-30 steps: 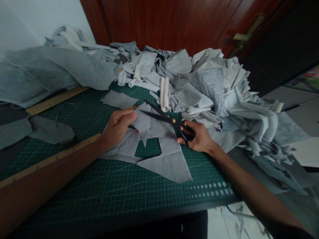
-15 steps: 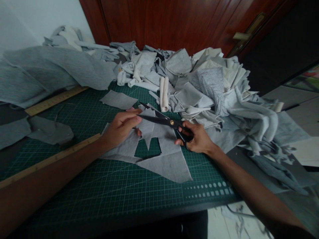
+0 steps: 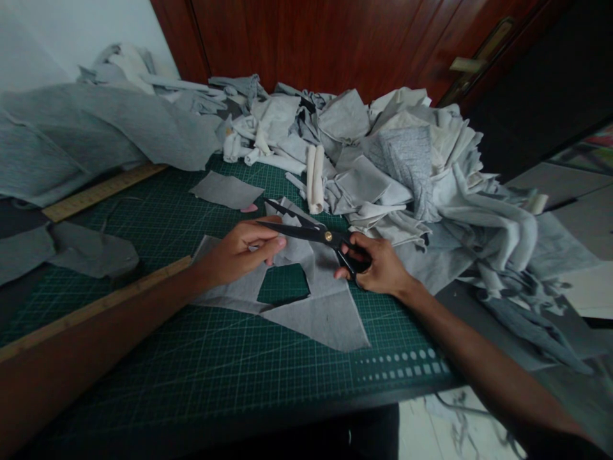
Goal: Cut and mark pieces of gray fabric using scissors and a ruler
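Note:
My right hand grips a pair of black scissors by the handles, blades parted and pointing left. My left hand pinches a small flap of grey fabric near the lower blade's tip; part of that flap is hidden behind fingers and blades. Under both hands lies a larger grey fabric piece with a cut-out opening that shows the mat. Just behind my left hand is a small pink piece, perhaps tailor's chalk, beside a separate grey fabric scrap.
A green cutting mat covers the table. Wooden rulers lie at the left, one partly under my left forearm. A heap of grey and white cloth fills the back and right, against a brown wooden door.
The strip of fabric that hung over the opening has been drawn up by my left hand, which moved slightly right. The pink piece is now uncovered. The scissors have barely moved.

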`<state>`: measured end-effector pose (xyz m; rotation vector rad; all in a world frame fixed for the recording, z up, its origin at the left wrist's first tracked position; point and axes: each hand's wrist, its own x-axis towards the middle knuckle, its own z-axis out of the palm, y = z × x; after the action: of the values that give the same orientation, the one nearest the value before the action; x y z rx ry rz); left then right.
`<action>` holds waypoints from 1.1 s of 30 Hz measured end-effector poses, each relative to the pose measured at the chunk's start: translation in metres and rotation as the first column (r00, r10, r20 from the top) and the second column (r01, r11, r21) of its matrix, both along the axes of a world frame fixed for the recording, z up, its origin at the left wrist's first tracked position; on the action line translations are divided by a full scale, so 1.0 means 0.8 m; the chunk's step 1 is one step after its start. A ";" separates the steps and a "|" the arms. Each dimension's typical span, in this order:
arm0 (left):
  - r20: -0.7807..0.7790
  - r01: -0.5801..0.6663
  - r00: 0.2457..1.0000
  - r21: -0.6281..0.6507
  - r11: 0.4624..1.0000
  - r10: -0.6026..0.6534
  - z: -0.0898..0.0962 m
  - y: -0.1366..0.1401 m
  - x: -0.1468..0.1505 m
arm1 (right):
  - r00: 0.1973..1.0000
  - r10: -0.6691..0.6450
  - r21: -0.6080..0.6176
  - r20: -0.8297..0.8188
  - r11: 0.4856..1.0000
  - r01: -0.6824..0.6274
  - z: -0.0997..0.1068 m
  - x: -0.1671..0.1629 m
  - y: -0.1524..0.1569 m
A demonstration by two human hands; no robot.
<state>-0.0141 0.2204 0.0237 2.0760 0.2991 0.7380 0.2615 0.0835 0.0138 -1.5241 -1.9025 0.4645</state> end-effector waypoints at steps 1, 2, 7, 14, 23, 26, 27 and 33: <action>0.017 0.004 1.000 0.001 1.000 -0.004 0.000 0.000 0.001 | 1.000 0.004 0.004 0.004 1.000 -0.004 0.000 0.000 0.000; 0.026 0.002 1.000 0.006 1.000 -0.002 0.000 -0.001 0.001 | 1.000 0.008 0.009 0.008 1.000 -0.008 0.000 0.000 0.000; 0.016 -0.020 1.000 0.047 0.999 0.019 0.000 -0.001 0.004 | 1.000 0.014 0.041 0.027 0.999 -0.015 0.000 0.001 -0.002; 0.008 -0.042 0.999 0.001 0.999 0.042 0.001 -0.003 0.003 | 0.998 -0.002 0.029 0.065 1.000 0.000 0.000 -0.001 -0.004; -0.107 -0.100 0.988 0.085 0.991 0.109 0.001 -0.006 0.002 | 0.990 -0.039 0.080 0.132 0.996 0.029 0.002 -0.002 -0.003; -0.118 -0.101 0.987 0.102 0.990 0.112 0.001 -0.006 0.002 | 0.991 -0.039 0.071 0.131 0.997 0.030 0.004 -0.004 -0.003; -0.108 -0.106 0.987 0.103 0.989 0.117 0.001 -0.005 0.002 | 0.991 -0.039 0.069 0.130 0.997 0.030 0.004 -0.004 -0.003; -0.040 -0.147 0.989 -0.040 0.988 0.145 -0.005 -0.002 0.003 | 0.991 -0.009 0.038 0.131 0.999 0.004 0.006 -0.005 -0.003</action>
<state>-0.0120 0.2184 0.0194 2.0444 0.4881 0.7743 0.2575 0.0807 0.0183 -1.5695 -1.9943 0.3304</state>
